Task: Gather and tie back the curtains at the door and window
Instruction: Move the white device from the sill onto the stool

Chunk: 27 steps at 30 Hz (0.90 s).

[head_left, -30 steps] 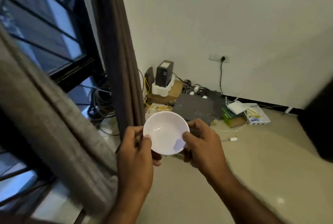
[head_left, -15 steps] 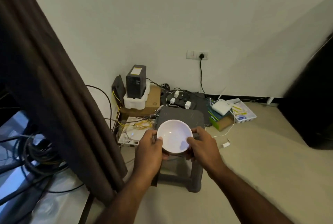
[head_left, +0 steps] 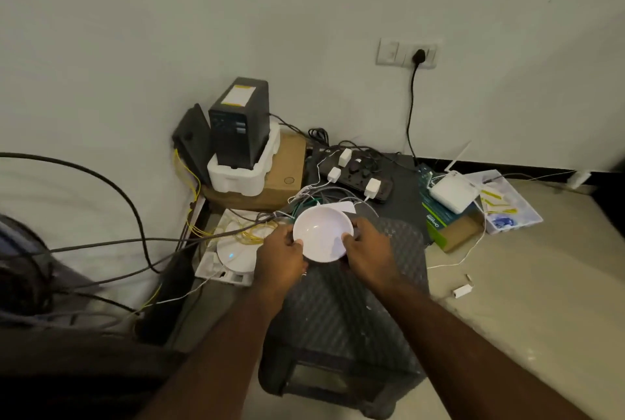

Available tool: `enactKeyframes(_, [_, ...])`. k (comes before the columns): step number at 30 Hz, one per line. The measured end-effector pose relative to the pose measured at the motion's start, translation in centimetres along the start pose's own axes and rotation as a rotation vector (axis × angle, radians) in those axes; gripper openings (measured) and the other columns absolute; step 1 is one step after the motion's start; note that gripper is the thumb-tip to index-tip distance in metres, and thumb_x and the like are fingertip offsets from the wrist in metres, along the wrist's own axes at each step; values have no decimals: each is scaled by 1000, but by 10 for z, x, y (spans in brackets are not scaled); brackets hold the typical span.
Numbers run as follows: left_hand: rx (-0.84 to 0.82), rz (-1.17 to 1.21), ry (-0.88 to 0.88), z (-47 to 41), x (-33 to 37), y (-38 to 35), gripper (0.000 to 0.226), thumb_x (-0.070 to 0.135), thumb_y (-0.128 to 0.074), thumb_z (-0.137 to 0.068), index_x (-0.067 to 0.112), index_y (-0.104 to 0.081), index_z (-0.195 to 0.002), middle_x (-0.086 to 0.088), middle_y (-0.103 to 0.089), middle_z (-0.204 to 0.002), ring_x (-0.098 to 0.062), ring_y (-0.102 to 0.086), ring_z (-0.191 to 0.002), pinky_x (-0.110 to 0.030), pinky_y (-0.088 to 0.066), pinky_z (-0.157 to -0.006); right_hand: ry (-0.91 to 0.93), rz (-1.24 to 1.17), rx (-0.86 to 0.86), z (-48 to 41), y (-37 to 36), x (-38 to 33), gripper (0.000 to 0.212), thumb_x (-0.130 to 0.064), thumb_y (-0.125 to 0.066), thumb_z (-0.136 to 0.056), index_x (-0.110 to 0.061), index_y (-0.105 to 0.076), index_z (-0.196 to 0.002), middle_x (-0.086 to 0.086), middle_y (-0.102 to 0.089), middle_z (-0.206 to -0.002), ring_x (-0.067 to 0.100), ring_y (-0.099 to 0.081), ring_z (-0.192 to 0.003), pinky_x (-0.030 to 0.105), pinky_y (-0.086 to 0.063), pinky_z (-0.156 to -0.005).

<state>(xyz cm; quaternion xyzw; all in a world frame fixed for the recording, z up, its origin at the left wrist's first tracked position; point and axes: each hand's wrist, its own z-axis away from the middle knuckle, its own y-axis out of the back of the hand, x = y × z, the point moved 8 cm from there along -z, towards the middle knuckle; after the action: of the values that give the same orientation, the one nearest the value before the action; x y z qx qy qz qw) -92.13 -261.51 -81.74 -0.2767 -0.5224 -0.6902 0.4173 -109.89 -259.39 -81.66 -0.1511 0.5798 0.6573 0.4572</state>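
Note:
A small white bowl [head_left: 321, 233] is held between both hands just above the far edge of a dark plastic stool [head_left: 351, 311]. My left hand [head_left: 279, 259] grips its left rim with thumb over the edge. My right hand [head_left: 370, 255] grips its right rim the same way. The bowl looks empty. No curtain shows clearly in view; only a dark blurred mass sits at the far left edge.
Against the wall stand a black box on white foam [head_left: 241, 145], a cardboard box [head_left: 284, 176], a power strip with chargers [head_left: 355, 176], a white router [head_left: 453, 189] and a clear tray [head_left: 510, 203]. Cables [head_left: 135, 210] trail over the floor on the left.
The view has swung right and down, away from the window and brown curtain, which have left the frame. Both hands have carried the bowl down to the stool.

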Motion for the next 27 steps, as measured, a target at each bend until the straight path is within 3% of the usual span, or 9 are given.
enactKeyframes(3, [-2, -55, 33, -30, -17, -19, 29, 12, -51, -95, 13, -60, -122, -11, -68, -116, -33, -67, -97, -48, -56, -87, -28, 63, -50, -35, -17, 16, 35, -24, -48, -103, -13, -52, -136, 14, -62, -133, 32, -61, -115, 43, -51, -97])
enactKeyframes(9, [7, -29, 83, -57, -29, -37, 26, 17, -52, -95, 19, -57, -120, -8, -68, -112, -32, -67, -97, -47, -56, -87, -74, 65, -58, -61, -29, 30, 37, -23, -44, -103, -17, -49, -139, 16, -63, -130, 38, -66, -106, 55, -54, -93])
enactKeyframes(12, [-17, -26, 102, -61, -26, -38, 25, 17, -51, -94, 18, -57, -119, -10, -68, -111, -33, -66, -98, -47, -56, -87, -79, 61, -63, -60, -25, 23, 41, -23, -44, -103, -19, -47, -144, 16, -61, -135, 38, -63, -113, 54, -52, -97])
enactKeyframes(15, [-51, 5, 100, -53, -21, -35, 32, 28, -52, -95, 18, -54, -125, -10, -69, -113, -34, -67, -99, -48, -55, -89, -79, 159, -101, -52, -19, 16, 46, -38, -40, -105, -16, -44, -145, 14, -59, -139, 35, -59, -121, 48, -48, -104])
enactKeyframes(18, [-2, 55, 69, -34, -17, -12, 41, 30, -53, -96, 16, -51, -135, 1, -67, -101, -33, -68, -95, -50, -54, -88, -71, 239, -6, -32, 4, 3, 47, -47, -37, -104, -15, -47, -138, 21, -64, -128, 39, -61, -116, 47, -49, -98])
enactKeyframes(20, [53, 138, 42, -9, -20, 16, 40, 26, -54, -96, 16, -52, -135, 7, -64, -94, -34, -68, -91, -51, -55, -86, -13, 244, 110, -6, 18, -16, 42, -46, -40, -103, -18, -49, -132, 24, -68, -116, 41, -63, -108, 43, -48, -86])
enactKeyframes(23, [176, 198, -9, 40, -28, 70, 24, 30, -55, -92, 31, -61, -116, 9, -69, -96, -25, -71, -79, -46, -58, -74, 140, 138, 208, 46, 20, -61, 30, -38, -48, -101, -23, -56, -126, 19, -73, -95, 40, -68, -93, 42, -46, -77])
enactKeyframes(27, [250, 278, -37, 127, -52, 143, 11, 47, -49, -85, 50, -59, -87, 24, -63, -73, -5, -64, -55, -33, -57, -56, 269, -58, 75, 130, -17, -124, 16, -29, -55, -99, -27, -64, -112, 8, -75, -85, 31, -71, -78, 40, -54, -76])
